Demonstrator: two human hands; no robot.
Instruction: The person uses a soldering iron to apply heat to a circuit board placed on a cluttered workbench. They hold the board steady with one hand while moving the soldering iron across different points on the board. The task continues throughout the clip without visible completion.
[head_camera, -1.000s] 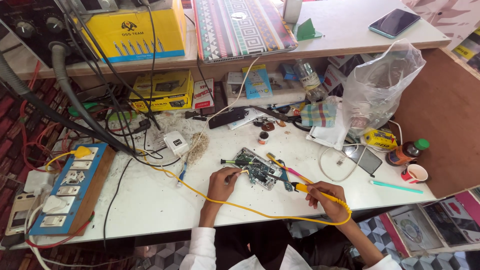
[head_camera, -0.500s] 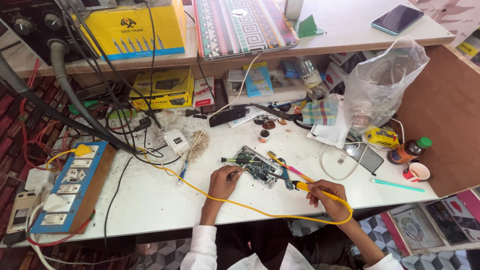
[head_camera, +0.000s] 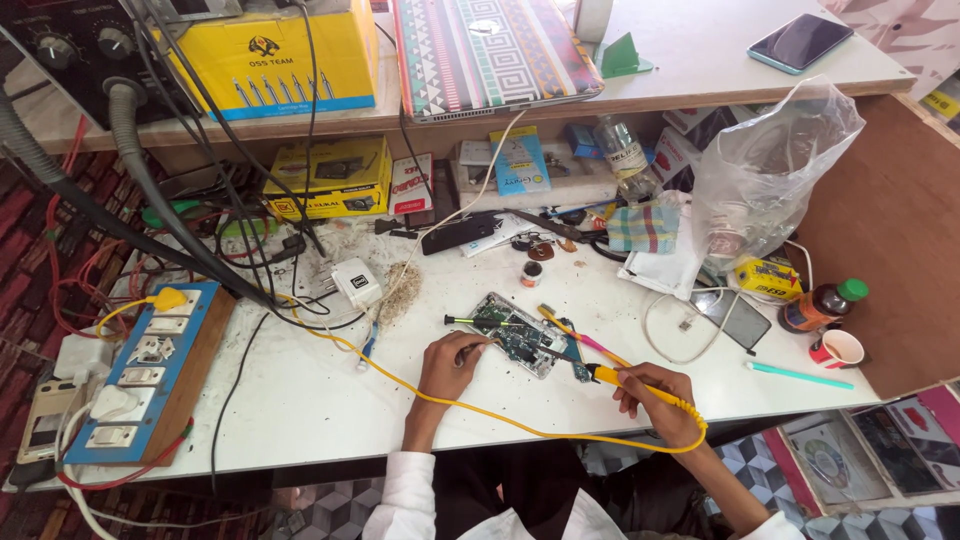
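Note:
An opened phone with its green circuit board (head_camera: 520, 336) bare lies on the white workbench (head_camera: 300, 400) in front of me. My left hand (head_camera: 452, 362) rests at the board's near left corner, fingers curled on its edge. My right hand (head_camera: 658, 396) grips a yellow-handled soldering iron (head_camera: 612, 377), its tip pointing left onto the board. The iron's yellow cable (head_camera: 480, 408) loops across the bench toward the switch panel. A small screwdriver (head_camera: 462, 320) and pink and yellow tools (head_camera: 580, 338) lie beside the board.
A blue switch panel (head_camera: 150, 372) with plugs sits at the left edge. Yellow boxes (head_camera: 328, 178), a patterned laptop (head_camera: 490, 52) and a phone (head_camera: 800, 42) are on the shelves behind. A clear plastic bag (head_camera: 770, 170), brown bottle (head_camera: 822, 304), small cup (head_camera: 838, 348) and teal pen (head_camera: 800, 375) stand right.
Both hands stay at the circuit board; the soldering iron tip has shifted only slightly on it.

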